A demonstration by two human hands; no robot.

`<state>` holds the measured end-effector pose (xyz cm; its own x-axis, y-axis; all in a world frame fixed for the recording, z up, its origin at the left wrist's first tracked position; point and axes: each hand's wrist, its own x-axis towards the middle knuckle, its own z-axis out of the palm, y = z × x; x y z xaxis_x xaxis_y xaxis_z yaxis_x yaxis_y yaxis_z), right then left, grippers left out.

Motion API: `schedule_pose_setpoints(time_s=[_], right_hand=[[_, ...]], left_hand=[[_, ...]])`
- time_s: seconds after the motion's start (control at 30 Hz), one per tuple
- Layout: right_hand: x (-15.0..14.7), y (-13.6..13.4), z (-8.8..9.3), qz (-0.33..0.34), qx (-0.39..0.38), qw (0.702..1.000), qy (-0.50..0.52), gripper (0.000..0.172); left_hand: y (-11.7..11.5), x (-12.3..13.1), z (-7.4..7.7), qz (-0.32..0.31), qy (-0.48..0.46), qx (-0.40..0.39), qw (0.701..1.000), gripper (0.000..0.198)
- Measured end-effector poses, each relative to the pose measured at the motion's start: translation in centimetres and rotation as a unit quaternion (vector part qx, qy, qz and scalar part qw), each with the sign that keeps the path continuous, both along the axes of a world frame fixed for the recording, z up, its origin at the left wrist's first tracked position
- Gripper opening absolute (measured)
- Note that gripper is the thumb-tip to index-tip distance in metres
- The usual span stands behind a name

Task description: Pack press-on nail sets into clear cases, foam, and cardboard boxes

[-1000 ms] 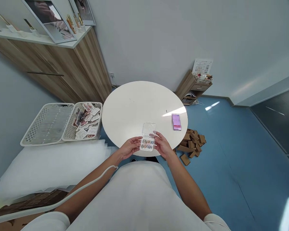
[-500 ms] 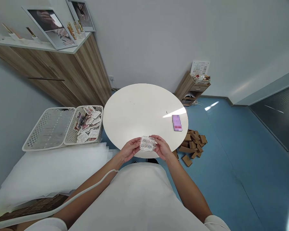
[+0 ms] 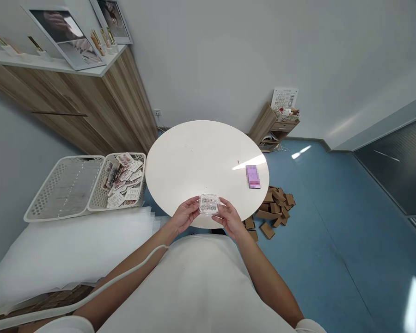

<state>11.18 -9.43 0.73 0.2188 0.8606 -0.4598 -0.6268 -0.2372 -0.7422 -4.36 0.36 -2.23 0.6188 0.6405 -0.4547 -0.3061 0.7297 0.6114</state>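
1. Your left hand (image 3: 186, 216) pinches the clear case (image 3: 209, 198) by its left edge, your right hand (image 3: 229, 218) by its right.
2. The case is closed over the table's near edge, small pieces (image 3: 208, 208) inside.
3. Left of the table (image 3: 201, 152), a white basket (image 3: 96, 200) holds printed cards (image 3: 126, 175).

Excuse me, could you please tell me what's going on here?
A person stands at a white table, with a small clear case over its near side. The left hand holds the case's left edge, and the right hand is at its right edge. The lid looks shut, with small pieces showing through. A purple, blurred-out item lies to the right on the table, and a basket of cards sits to the left.
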Motion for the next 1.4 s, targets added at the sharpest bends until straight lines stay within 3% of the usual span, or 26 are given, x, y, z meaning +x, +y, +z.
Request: schedule_pose_setpoints(time_s=[0.37,0.47,0.6,0.7,0.9,1.4], right_hand=[[0.1,-0.3,-1.3,-0.054,-0.03,0.996,-0.068,0.051],[0.1,-0.4,-1.4,-0.065,-0.032,0.994,-0.082,0.052],[0.2,-0.5,-1.4,-0.068,-0.039,0.992,-0.101,0.053],[0.1,-0.7,-1.3,-0.07,-0.042,0.991,-0.104,0.053],[0.2,-1.2,-0.9,-0.059,-0.037,0.994,-0.09,0.053],[0.2,-2.2,-1.6,-0.105,-0.047,0.989,-0.096,0.054]], left_hand=[[-0.5,0.5,0.2,-0.042,0.039,0.046,0.997,0.036],[-0.9,0.4,0.5,-0.099,0.097,0.09,0.986,0.044],[-1.6,0.4,0.7,-0.196,0.18,0.177,0.948,0.04],[-1.9,0.6,0.8,-0.223,0.194,0.221,0.929,0.041],[-2.1,1.0,0.8,-0.227,0.184,0.25,0.923,0.039],[-3.3,2.4,0.1,-0.219,0.165,0.271,0.923,0.04]])
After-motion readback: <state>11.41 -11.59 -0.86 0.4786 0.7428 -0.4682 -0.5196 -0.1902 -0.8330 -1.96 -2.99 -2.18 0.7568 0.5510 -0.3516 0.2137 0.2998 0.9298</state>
